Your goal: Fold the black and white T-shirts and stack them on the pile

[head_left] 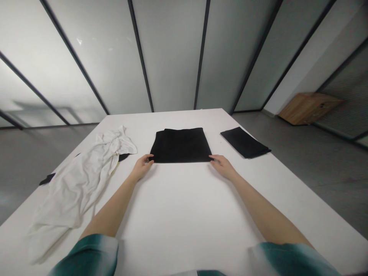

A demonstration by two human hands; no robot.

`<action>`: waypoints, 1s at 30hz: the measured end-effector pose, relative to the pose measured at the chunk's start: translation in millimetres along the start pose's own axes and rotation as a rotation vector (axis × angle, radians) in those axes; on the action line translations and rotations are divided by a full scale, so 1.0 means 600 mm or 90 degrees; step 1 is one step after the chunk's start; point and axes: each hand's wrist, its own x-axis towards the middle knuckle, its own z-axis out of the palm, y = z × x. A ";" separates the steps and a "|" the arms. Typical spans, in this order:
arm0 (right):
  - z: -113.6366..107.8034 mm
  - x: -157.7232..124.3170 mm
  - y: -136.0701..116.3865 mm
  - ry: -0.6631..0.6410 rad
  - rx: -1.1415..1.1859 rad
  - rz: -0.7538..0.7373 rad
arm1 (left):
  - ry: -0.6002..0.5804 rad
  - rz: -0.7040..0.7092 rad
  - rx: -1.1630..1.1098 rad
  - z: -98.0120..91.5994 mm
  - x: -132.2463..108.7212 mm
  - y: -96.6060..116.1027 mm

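A folded black cloth garment (181,146) lies flat on the white table (184,214), its near edge facing me. My left hand (143,167) pinches the near left corner between thumb and fingers. At the near right corner, my right hand (222,166) grips the cloth the same way. The far edge looks slightly uneven, with one layer sticking out at the upper left. What kind of garment it is does not show.
A crumpled white cloth (83,180) stretches along the table's left side, with dark fabric showing from under it. Another folded black cloth (244,142) lies near the right edge. Beyond the table stand frosted glass panels (172,53) and a wooden cabinet (309,108).
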 end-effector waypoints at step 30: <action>0.014 -0.002 0.024 -0.034 -0.259 -0.053 | 0.061 0.125 0.285 0.019 0.001 -0.007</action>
